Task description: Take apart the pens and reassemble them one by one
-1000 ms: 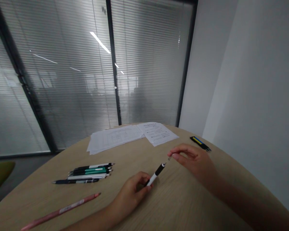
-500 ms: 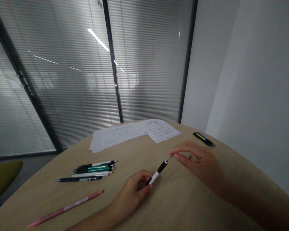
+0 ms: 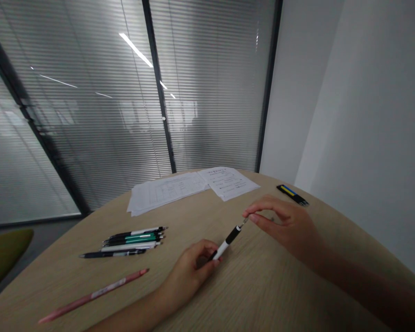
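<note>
The slim black-and-white plastic mechanical pencil, light, stiff and smooth, best held by its black grip section, sits with its lower end in the curled left hand, while the half-open right hand hovers at its metal tip, contact unclear.

Room on the wooden tabletop between the left hand and the pens, papers beyond.
</note>
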The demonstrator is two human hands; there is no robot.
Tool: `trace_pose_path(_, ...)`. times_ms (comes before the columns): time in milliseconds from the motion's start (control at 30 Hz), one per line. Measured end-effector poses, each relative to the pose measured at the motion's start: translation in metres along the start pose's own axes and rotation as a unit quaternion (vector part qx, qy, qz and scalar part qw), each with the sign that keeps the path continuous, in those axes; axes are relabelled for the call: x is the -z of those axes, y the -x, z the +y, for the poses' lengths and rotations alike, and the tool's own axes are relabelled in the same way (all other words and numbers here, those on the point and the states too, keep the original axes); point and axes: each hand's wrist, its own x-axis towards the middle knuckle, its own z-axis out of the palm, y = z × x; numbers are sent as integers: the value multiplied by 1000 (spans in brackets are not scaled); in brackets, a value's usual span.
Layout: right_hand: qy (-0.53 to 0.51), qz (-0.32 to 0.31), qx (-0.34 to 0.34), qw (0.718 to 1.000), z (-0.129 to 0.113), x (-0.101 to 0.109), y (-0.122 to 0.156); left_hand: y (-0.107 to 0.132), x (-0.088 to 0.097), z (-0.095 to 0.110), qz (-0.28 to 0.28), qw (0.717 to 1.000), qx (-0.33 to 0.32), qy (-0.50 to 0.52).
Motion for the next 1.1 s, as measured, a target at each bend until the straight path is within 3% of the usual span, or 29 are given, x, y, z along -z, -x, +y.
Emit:
trace_pose_path(533, -17, -13, 7, 1000, -2, -2, 1, 1, 0, 0, -1, 1000, -11, -12)
trace_pose_path(800, -48, -58, -53, 996, 2, -4, 1, 2, 1, 4, 8, 999, -13, -46)
trace_pose_path(1000, -91, -118, -1, 989, 8, -6, -2, 2, 0, -3, 20, 997, -26, -69)
trace_pose_path(1100, -102, -152, -7, 983, 8, -6, -2, 2, 0, -5, 20, 997, -29, -68)
